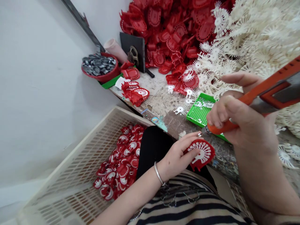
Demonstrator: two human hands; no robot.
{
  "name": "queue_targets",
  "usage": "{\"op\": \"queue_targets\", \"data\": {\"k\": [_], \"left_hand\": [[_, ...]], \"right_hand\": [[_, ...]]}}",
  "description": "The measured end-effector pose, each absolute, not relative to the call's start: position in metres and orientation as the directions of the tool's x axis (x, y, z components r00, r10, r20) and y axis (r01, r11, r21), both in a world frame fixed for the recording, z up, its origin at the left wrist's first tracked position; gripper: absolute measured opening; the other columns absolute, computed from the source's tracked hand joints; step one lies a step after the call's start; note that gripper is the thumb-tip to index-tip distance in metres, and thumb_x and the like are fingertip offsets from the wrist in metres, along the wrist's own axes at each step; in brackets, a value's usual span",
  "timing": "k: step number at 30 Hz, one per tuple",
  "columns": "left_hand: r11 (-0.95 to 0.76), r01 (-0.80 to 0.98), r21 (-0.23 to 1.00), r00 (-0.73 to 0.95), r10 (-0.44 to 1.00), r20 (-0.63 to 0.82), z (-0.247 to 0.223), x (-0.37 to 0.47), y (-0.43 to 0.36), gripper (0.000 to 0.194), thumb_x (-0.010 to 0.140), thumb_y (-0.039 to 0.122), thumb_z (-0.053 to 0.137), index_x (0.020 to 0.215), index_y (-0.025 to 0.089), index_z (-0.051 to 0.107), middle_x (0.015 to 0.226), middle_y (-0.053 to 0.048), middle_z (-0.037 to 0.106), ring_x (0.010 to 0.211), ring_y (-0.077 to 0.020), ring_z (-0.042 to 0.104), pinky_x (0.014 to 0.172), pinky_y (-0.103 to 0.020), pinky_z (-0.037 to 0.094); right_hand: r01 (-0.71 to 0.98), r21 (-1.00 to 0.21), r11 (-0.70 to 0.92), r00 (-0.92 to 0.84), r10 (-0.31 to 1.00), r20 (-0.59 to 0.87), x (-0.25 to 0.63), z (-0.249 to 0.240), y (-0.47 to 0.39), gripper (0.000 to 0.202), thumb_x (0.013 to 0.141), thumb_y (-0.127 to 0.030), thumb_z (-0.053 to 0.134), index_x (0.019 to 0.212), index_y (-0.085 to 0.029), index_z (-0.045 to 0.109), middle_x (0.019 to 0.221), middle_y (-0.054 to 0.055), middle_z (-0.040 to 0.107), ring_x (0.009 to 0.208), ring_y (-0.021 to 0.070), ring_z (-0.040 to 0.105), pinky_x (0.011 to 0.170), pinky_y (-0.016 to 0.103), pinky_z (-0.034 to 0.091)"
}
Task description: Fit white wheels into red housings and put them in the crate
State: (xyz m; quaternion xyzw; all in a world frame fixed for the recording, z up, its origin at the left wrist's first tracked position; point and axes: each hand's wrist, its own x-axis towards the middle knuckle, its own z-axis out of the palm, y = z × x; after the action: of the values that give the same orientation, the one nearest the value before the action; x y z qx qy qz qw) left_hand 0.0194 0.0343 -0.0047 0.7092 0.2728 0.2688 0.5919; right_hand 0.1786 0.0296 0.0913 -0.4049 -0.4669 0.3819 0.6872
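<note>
My left hand is closed on a red plastic part, its thumb lying over a white fan-shaped piece set on the part's face. My right hand grips an orange and grey electric screwdriver. The driver's tip points down and left, close to my left fingertips. A small shiny metal piece shows there; whether it is on the bit or in the fingers I cannot tell. Partly behind the right hand, a green perforated tray holds small metal bits.
Red parts and white toothed pieces are heaped on the worktable. A red bowl of grey metal pieces stands at the back left. Below it, a cream plastic crate contains red parts with white inserts. Assembled parts lie near the table's edge.
</note>
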Motion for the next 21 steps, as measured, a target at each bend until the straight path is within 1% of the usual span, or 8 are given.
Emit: {"op": "queue_targets", "data": {"k": [3, 5, 8, 10, 13, 17, 21], "left_hand": [[0.137, 0.051, 0.989, 0.631, 0.763, -0.138, -0.006, 0.020, 0.033, 0.032, 0.086, 0.028, 0.060, 0.117, 0.019, 0.064, 0.114, -0.007, 0.069, 0.103, -0.0211, 0.063, 0.094, -0.036, 0.049], [0.333, -0.024, 0.943, 0.579, 0.774, -0.258, -0.005, 0.022, 0.033, 0.034, 0.084, 0.030, 0.063, 0.115, 0.017, 0.064, 0.103, -0.005, 0.071, 0.089, -0.0173, 0.065, 0.083, -0.030, 0.051], [0.495, -0.162, 0.854, 0.545, 0.766, -0.341, -0.001, 0.024, 0.033, 0.036, 0.078, 0.031, 0.069, 0.110, 0.014, 0.066, 0.087, -0.003, 0.071, 0.071, -0.0125, 0.062, 0.070, -0.024, 0.050], [0.536, -0.218, 0.816, 0.541, 0.762, -0.356, 0.002, 0.026, 0.034, 0.034, 0.076, 0.031, 0.072, 0.105, 0.013, 0.067, 0.080, -0.001, 0.070, 0.065, -0.0108, 0.060, 0.065, -0.023, 0.048], [0.560, -0.268, 0.784, 0.539, 0.761, -0.360, 0.005, 0.029, 0.034, 0.032, 0.074, 0.029, 0.073, 0.101, 0.013, 0.068, 0.079, -0.001, 0.070, 0.064, -0.0107, 0.060, 0.064, -0.023, 0.048], [0.585, -0.295, 0.755, 0.545, 0.752, -0.370, 0.009, 0.030, 0.033, 0.027, 0.073, 0.029, 0.074, 0.096, 0.014, 0.070, 0.077, -0.001, 0.070, 0.064, -0.0112, 0.061, 0.064, -0.023, 0.048], [0.600, -0.312, 0.737, 0.541, 0.749, -0.381, 0.013, 0.031, 0.032, 0.025, 0.071, 0.027, 0.074, 0.092, 0.014, 0.071, 0.076, -0.001, 0.070, 0.063, -0.0112, 0.061, 0.062, -0.023, 0.048]], "right_hand": [[-0.156, -0.908, 0.388, 0.257, 0.904, 0.341, 0.183, 0.094, 0.028, 0.029, 0.076, -0.028, 0.074, 0.101, -0.027, 0.058, 0.050, -0.008, 0.048, 0.036, 0.0114, 0.044, 0.040, 0.030, 0.040], [-0.172, -0.911, 0.374, 0.226, 0.915, 0.333, 0.183, 0.096, 0.025, 0.030, 0.077, -0.030, 0.074, 0.102, -0.027, 0.058, 0.050, -0.008, 0.048, 0.036, 0.0112, 0.044, 0.040, 0.029, 0.040], [-0.209, -0.917, 0.339, 0.188, 0.934, 0.303, 0.179, 0.096, 0.022, 0.030, 0.077, -0.031, 0.073, 0.103, -0.027, 0.058, 0.050, -0.008, 0.048, 0.036, 0.0109, 0.044, 0.039, 0.028, 0.039], [-0.226, -0.920, 0.320, 0.178, 0.942, 0.284, 0.177, 0.095, 0.022, 0.029, 0.078, -0.029, 0.073, 0.103, -0.028, 0.058, 0.050, -0.008, 0.048, 0.036, 0.0109, 0.044, 0.039, 0.028, 0.038], [-0.238, -0.918, 0.317, 0.142, 0.947, 0.289, 0.175, 0.092, 0.023, 0.029, 0.077, -0.030, 0.073, 0.103, -0.029, 0.059, 0.049, -0.008, 0.049, 0.036, 0.0113, 0.044, 0.038, 0.028, 0.038], [-0.226, -0.925, 0.305, 0.156, 0.949, 0.275, 0.174, 0.090, 0.025, 0.027, 0.077, -0.030, 0.073, 0.101, -0.031, 0.060, 0.049, -0.008, 0.047, 0.035, 0.0115, 0.044, 0.038, 0.029, 0.038], [-0.220, -0.928, 0.301, 0.174, 0.948, 0.266, 0.171, 0.092, 0.026, 0.025, 0.077, -0.026, 0.073, 0.098, -0.031, 0.061, 0.048, -0.007, 0.047, 0.035, 0.0117, 0.043, 0.038, 0.029, 0.039]]}}
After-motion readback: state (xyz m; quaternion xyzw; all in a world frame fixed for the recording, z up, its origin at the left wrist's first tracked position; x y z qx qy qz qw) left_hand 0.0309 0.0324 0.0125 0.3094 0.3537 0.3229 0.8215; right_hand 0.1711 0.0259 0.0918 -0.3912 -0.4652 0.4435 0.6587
